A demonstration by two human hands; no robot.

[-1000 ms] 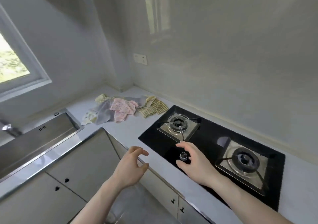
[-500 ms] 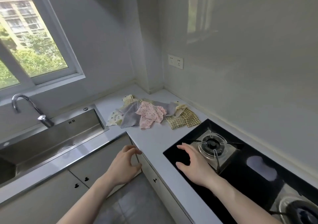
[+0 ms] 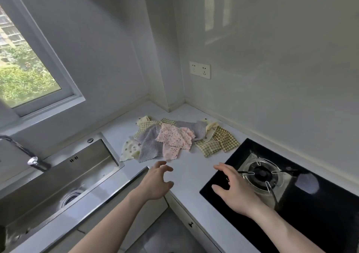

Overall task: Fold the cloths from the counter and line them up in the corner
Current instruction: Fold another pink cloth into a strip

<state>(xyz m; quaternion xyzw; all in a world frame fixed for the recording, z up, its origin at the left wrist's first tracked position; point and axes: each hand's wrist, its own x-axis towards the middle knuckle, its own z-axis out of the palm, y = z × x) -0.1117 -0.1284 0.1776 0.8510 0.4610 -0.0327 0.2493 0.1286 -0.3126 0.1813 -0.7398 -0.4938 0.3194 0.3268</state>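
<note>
A loose heap of several small cloths lies on the white counter (image 3: 190, 167) near the inner corner. A pink flowered cloth (image 3: 173, 141) is on top, grey cloths (image 3: 148, 145) lie under and behind it, green checked cloths (image 3: 218, 143) sit to the right, and a cream spotted cloth (image 3: 129, 151) pokes out at the left. My left hand (image 3: 156, 182) hovers just in front of the heap, fingers loosely curled, holding nothing. My right hand (image 3: 236, 189) hovers over the stove's left edge, fingers spread, empty.
A black glass gas stove (image 3: 320, 214) with a burner (image 3: 260, 175) fills the right. A steel sink (image 3: 58, 177) with a tap (image 3: 23, 153) lies at the left. A window, a wall socket (image 3: 200, 70) and a wall column (image 3: 167, 58) stand behind the counter corner.
The view has turned left and closer to the corner, so the cloths look nearer. Both hands have moved forward from the stove knob area toward the heap.
</note>
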